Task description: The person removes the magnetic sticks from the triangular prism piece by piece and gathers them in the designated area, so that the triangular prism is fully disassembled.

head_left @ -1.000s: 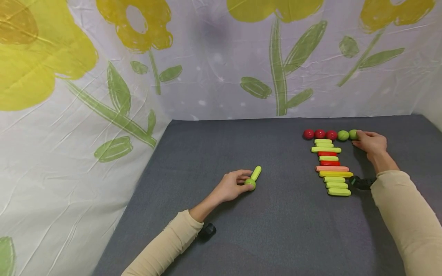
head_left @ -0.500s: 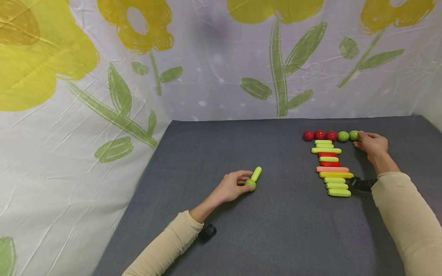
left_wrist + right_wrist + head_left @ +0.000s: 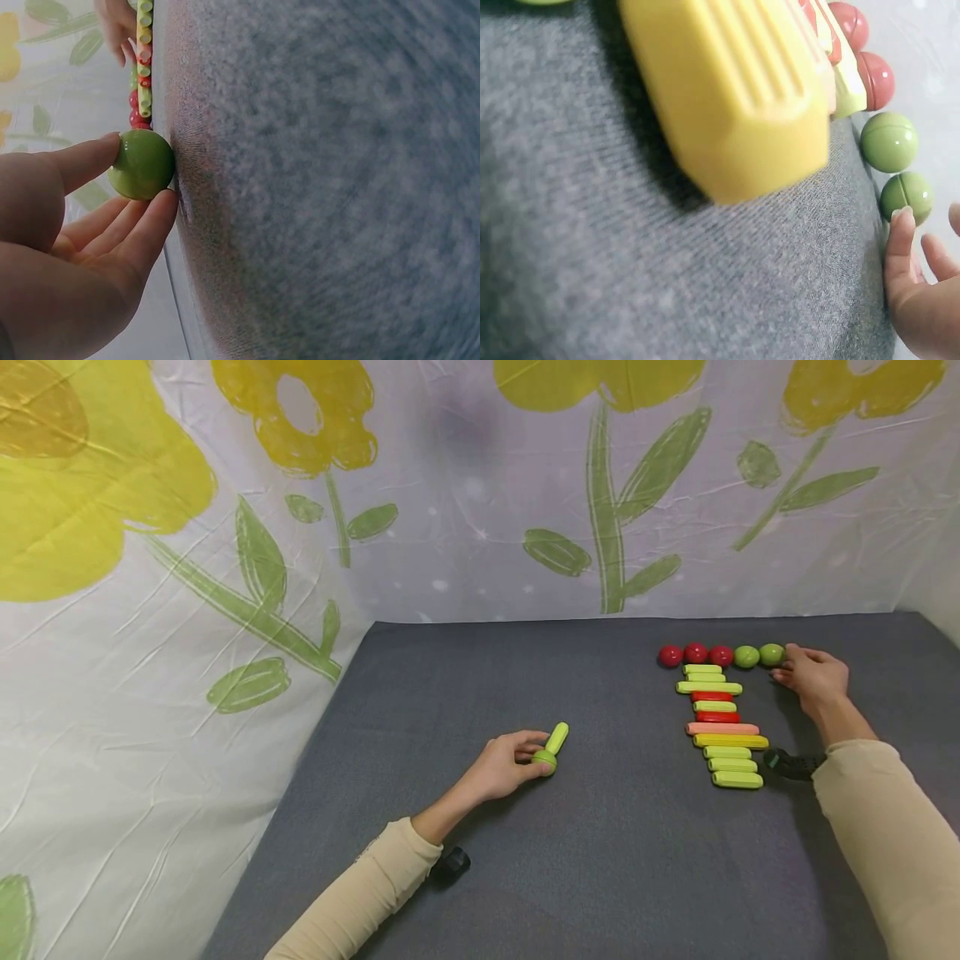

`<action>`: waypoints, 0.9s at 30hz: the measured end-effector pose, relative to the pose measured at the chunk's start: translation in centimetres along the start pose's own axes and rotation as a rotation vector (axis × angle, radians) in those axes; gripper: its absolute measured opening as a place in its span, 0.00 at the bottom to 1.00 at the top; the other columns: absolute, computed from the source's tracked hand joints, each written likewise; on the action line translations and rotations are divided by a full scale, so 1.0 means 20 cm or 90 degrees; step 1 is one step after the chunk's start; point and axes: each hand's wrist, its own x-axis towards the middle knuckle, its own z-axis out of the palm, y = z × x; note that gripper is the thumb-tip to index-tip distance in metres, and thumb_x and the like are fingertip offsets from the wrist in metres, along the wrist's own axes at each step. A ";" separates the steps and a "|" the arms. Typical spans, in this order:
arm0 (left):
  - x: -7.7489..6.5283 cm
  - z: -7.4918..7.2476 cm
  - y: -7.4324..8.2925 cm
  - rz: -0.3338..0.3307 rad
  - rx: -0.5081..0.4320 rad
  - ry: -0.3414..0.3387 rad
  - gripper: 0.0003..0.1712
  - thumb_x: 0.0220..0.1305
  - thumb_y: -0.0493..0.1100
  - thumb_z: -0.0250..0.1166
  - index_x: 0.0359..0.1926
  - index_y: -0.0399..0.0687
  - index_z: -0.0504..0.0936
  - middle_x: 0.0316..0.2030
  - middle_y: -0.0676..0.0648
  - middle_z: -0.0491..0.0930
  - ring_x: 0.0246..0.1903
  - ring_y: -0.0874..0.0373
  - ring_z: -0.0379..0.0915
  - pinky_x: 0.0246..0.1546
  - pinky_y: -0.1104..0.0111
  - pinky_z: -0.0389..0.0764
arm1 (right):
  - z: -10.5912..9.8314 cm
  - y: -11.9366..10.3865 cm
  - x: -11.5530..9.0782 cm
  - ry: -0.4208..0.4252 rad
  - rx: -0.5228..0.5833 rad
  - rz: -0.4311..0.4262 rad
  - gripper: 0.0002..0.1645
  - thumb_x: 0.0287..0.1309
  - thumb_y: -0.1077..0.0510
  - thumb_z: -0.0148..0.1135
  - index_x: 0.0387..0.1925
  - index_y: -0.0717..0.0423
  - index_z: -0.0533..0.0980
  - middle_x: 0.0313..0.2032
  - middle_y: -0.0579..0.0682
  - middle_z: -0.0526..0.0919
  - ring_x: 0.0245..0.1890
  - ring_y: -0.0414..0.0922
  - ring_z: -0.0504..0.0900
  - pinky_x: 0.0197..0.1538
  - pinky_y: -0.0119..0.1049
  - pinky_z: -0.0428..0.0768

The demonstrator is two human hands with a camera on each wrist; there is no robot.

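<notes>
My left hand (image 3: 498,765) pinches a shiny green ball (image 3: 141,164) between thumb and fingertips, low over the table. A light-green stick (image 3: 557,737) lies just beyond that ball in the head view. At the far right, my right hand (image 3: 817,681) is beside the last green ball (image 3: 772,654) of a row. Its fingers are loosely extended; in the right wrist view one fingertip (image 3: 903,217) overlaps the ball's edge, and I cannot tell if it touches. Another green ball (image 3: 746,657) and several red balls (image 3: 695,653) continue the row leftward.
Below the balls runs a column of short sticks, among them a pink stick (image 3: 722,728), a yellow stick (image 3: 731,741) and a red stick (image 3: 717,717). They lie on a dark grey table (image 3: 600,860). A flower-patterned cloth (image 3: 465,527) hangs behind it.
My right hand has drawn slightly right, away from the end green ball, which has shifted a little rightward and stays in the row. The left hand keeps its place with its ball.
</notes>
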 end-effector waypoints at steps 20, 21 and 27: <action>0.00 0.00 0.00 -0.002 -0.009 -0.006 0.29 0.61 0.41 0.68 0.62 0.42 0.73 0.51 0.42 0.79 0.51 0.52 0.76 0.48 0.65 0.78 | 0.01 -0.03 -0.10 -0.143 0.123 -0.021 0.55 0.54 0.39 0.61 0.75 0.52 0.46 0.47 0.44 0.68 0.32 0.33 0.78 0.36 0.24 0.80; 0.00 0.00 -0.01 -0.002 -0.008 -0.007 0.29 0.61 0.41 0.68 0.62 0.42 0.73 0.51 0.42 0.79 0.51 0.52 0.76 0.48 0.65 0.78 | 0.02 -0.04 -0.11 -0.148 0.114 -0.025 0.56 0.52 0.38 0.61 0.74 0.52 0.47 0.47 0.45 0.68 0.33 0.33 0.78 0.36 0.24 0.80; 0.01 0.00 0.00 -0.004 -0.012 -0.007 0.29 0.60 0.41 0.68 0.62 0.42 0.72 0.51 0.42 0.79 0.51 0.53 0.76 0.47 0.66 0.78 | 0.08 -0.06 -0.19 -0.185 0.090 -0.042 0.55 0.53 0.37 0.59 0.74 0.53 0.48 0.47 0.46 0.67 0.34 0.35 0.76 0.37 0.24 0.79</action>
